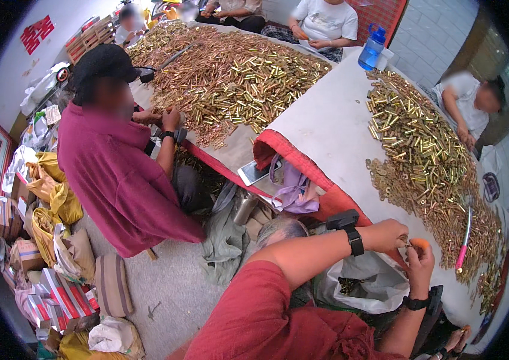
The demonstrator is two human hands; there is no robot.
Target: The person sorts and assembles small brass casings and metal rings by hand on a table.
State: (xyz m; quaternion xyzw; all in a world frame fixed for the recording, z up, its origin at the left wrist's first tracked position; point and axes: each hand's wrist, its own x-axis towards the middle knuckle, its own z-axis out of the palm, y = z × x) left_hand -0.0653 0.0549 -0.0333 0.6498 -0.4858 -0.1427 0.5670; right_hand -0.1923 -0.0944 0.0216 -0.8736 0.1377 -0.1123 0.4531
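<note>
My left hand (pixel 385 235) and my right hand (pixel 419 264) meet above the near edge of the grey-covered table (pixel 320 114). Their fingers are pinched together around a small piece, too small to make out. An orange cover (pixel 421 243) shows on a fingertip there. Each wrist wears a black band. Below my hands hangs an open white plastic bag (pixel 380 276) with some brass-coloured pieces (pixel 349 284) inside. Just beyond my hands lies a long heap of brass-coloured metal tubes (pixel 413 147), with flat washers (pixel 386 180) and thin screw-like pieces (pixel 476 228) along it.
A pink-handled tool (pixel 464 243) lies on the heap. A blue bottle (pixel 372 47) stands at the table's far end. Left are another large heap (pixel 218 72), a phone (pixel 253 173) and a person in a maroon top (pixel 110 168). Several other people work around the tables. Boxes (pixel 65 294) crowd the floor.
</note>
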